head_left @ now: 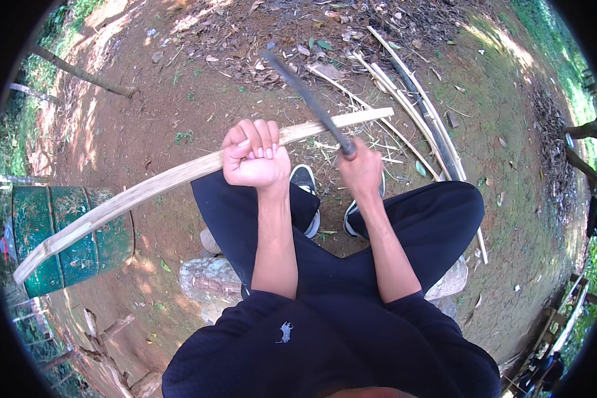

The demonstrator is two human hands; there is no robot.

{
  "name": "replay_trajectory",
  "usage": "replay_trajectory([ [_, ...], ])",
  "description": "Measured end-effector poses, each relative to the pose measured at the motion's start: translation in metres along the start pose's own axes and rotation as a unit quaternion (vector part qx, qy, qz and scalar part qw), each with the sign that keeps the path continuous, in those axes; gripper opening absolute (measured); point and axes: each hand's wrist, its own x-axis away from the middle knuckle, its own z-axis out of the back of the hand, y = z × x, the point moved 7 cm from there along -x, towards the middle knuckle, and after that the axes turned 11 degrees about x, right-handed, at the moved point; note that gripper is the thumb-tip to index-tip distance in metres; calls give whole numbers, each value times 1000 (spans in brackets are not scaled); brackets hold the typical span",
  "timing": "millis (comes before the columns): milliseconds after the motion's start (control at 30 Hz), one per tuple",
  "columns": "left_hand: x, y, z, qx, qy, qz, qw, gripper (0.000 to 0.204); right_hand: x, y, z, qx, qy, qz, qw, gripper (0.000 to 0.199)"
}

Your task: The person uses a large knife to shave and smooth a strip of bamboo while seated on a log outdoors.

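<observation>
Brown earth point(156, 123) bears a green drum point(74, 204); left hand point(255, 156) grips a pale strip point(172, 178), right hand point(363, 171) a blade point(306, 97).

I can make out no readable words or numbers from here; the one mark I can pick out is a small pale emblem point(284, 332), shaped like a figure, on the left chest of the dark shirt point(358, 351).
</observation>
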Motion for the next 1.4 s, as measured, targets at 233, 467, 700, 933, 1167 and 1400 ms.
replay_trajectory([
  [233, -3, 10, 3, 23, 12, -8, 1000, 24, 11, 8, 3, 12, 148, 183, 972, 21],
  [467, -6, 10, -1, 9, 1, -34, 999, 26, 9, 15, 2, 54, 141, 141, 978, 20],
  [700, 2, 8, 4, 1, 32, -34, 999, 27, 25, -35, 17, -39, 136, 185, 973, 16],
  [933, -3, 18, -1, -15, -7, -36, 999, 23, 10, 3, 0, 30, 139, 156, 977, 19],
  [1167, -14, 61, -18, 28, -19, -62, 997, 25, -42, 138, -8, 31, 136, -167, 976, 26],
  [1400, -14, 49, -5, 42, -10, -71, 997, 25, -24, 63, 37, -90, 173, -161, 968, 22],
])
